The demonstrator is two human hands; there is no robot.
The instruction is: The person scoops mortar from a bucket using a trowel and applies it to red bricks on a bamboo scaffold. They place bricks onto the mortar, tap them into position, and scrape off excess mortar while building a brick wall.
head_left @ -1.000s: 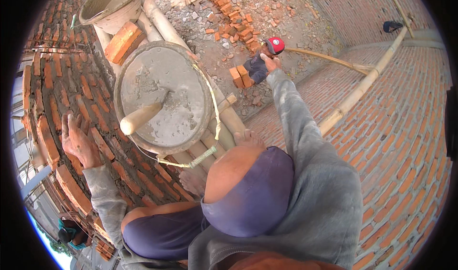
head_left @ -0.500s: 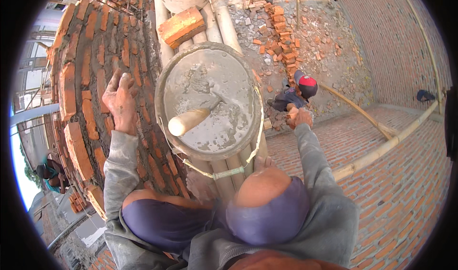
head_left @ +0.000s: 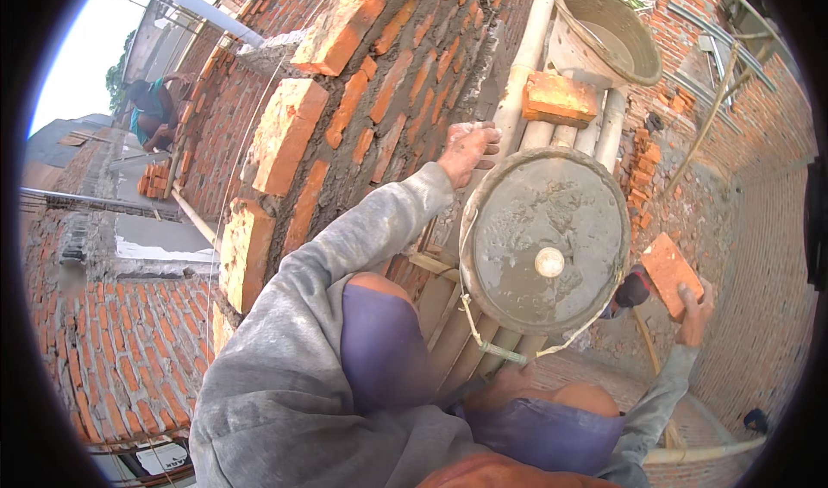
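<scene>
One clay brick [head_left: 669, 270], right of the mortar bucket [head_left: 467, 248], is pinched by its lower end in the right hand [head_left: 695, 314], seemingly for one-handed control; left hand [head_left: 468, 151], bucket's upper left, half-curled, apparently empty.

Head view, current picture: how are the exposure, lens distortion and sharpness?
Head view: the pale sky at upper left looks washed out; head view: a dark fisheye border rounds off the scene; head view: the orange-red rectangular brick in the right hand has readable edges; head view: the grey mortar shows surface texture without strong glare.
</scene>
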